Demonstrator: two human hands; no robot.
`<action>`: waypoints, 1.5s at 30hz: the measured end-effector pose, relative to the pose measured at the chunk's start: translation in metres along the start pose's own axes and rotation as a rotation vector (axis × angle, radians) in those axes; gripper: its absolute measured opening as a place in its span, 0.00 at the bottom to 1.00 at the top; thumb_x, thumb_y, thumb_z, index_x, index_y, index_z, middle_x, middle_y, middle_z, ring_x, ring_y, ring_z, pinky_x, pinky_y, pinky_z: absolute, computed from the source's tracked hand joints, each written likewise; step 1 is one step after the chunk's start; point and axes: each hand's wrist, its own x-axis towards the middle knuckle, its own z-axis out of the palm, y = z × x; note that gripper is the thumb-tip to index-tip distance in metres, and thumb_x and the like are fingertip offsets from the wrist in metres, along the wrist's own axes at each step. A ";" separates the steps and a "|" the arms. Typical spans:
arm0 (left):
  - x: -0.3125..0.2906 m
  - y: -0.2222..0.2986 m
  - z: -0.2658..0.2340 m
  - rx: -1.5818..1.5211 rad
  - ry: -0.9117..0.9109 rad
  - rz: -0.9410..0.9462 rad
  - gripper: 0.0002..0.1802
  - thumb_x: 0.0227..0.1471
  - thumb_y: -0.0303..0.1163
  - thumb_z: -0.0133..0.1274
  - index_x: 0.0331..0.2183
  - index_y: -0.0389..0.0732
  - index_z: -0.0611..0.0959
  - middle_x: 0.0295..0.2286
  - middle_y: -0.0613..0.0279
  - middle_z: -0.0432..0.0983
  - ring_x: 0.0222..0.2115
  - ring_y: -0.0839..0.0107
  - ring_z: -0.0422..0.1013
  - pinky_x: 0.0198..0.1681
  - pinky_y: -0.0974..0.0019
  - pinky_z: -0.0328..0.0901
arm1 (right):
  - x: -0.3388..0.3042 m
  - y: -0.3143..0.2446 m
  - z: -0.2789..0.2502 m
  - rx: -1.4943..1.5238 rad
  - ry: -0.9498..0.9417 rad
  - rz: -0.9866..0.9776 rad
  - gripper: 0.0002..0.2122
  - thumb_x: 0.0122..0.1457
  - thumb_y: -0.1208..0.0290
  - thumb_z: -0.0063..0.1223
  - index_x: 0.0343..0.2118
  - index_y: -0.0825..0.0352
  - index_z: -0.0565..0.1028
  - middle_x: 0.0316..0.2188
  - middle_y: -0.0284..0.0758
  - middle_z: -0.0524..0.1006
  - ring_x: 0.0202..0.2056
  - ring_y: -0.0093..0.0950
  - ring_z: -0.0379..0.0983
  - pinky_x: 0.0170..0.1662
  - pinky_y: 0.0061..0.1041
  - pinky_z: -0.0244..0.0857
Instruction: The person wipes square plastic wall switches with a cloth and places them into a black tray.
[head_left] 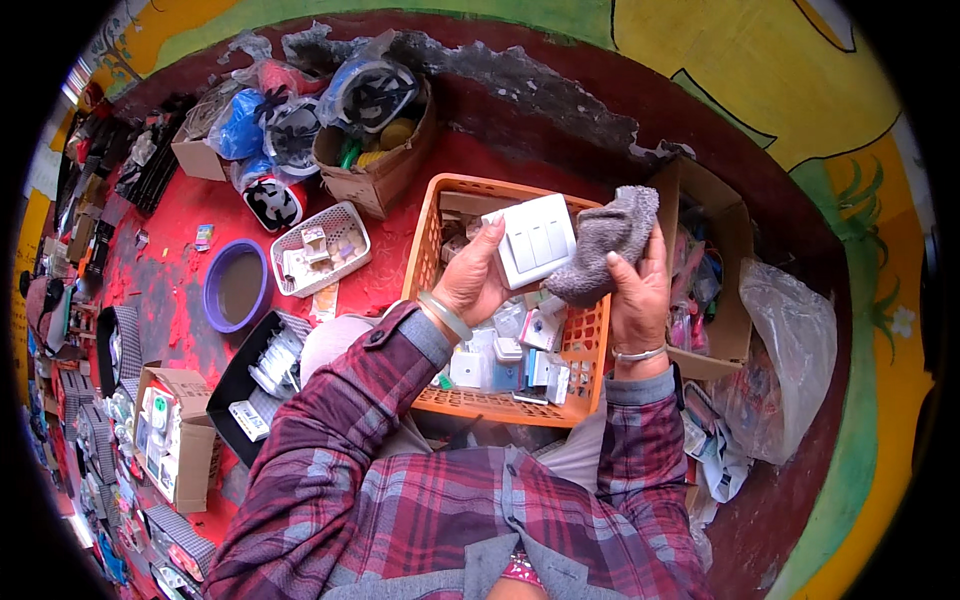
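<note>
My left hand (474,277) grips a white wall switch plate (537,240) with several rocker switches side by side, its face turned up. Bunched in my right hand (640,300) is a grey-brown cloth (612,240), close beside the plate's right edge; I cannot tell whether they touch. Both hands are above an orange plastic basket (440,400). Inside the basket lie white switches, sockets and small boxes (507,350), partly hidden by my left hand and the plate.
Left of the basket stand a small white basket (365,222), a purple basin of murky water (262,310) and a black tray (228,415). Behind are cartons with bagged helmets (370,95). On the right, an open carton (725,215) and clear plastic sheeting (790,340) sit by the wall.
</note>
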 end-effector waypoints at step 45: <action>-0.004 -0.019 -0.010 0.283 0.058 -0.059 0.30 0.57 0.52 0.41 0.50 0.37 0.67 0.42 0.56 0.72 0.39 0.69 0.72 0.45 0.65 0.67 | 0.002 0.047 -0.004 -0.777 -0.080 -0.213 0.13 0.57 0.68 0.51 0.43 0.68 0.73 0.36 0.37 0.76 0.36 0.28 0.73 0.40 0.23 0.66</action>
